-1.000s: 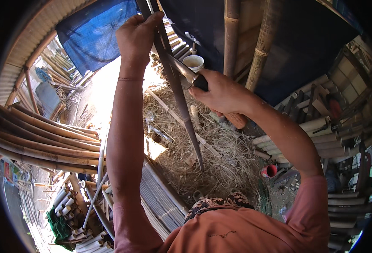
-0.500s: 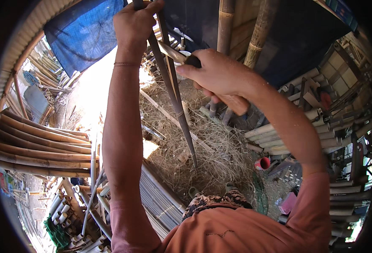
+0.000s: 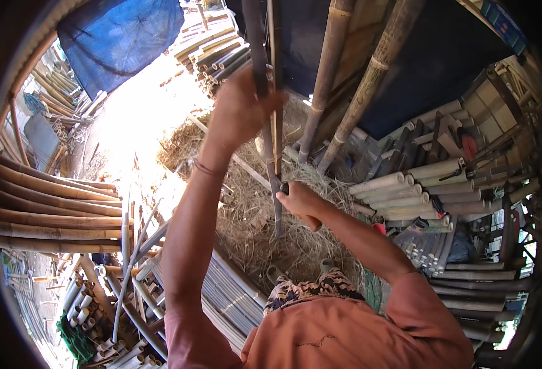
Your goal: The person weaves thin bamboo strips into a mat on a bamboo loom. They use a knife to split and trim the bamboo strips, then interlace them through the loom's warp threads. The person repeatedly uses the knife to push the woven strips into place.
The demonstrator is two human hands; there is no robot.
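Note:
A long, dark bamboo pole (image 3: pixel 257 49) stands upright in front of me, split lengthwise into two strips down to a point low on its length. My left hand (image 3: pixel 237 114), blurred by motion, is closed around the dark strip, its digits reaching toward the thinner strip (image 3: pixel 276 67). Lower down, my right hand (image 3: pixel 301 200) grips a knife by its brown wooden handle (image 3: pixel 311 222). The knife is at the bottom of the split; its blade is mostly hidden. Below it, the pole's lower end (image 3: pixel 277 221) meets the littered ground.
Fibrous shavings (image 3: pixel 240 215) cover the ground. Two thick bamboo poles (image 3: pixel 329 67) lean ahead to the right. Long bamboo poles (image 3: pixel 55 218) are stacked at left, cut lengths (image 3: pixel 387 190) at right. A bundle of thin strips (image 3: pixel 228 295) lies near my left leg.
My right hand has moved down and toward me with the knife, and the split reaches lower. My left hand has come lower and to the right. The bamboo stands more upright.

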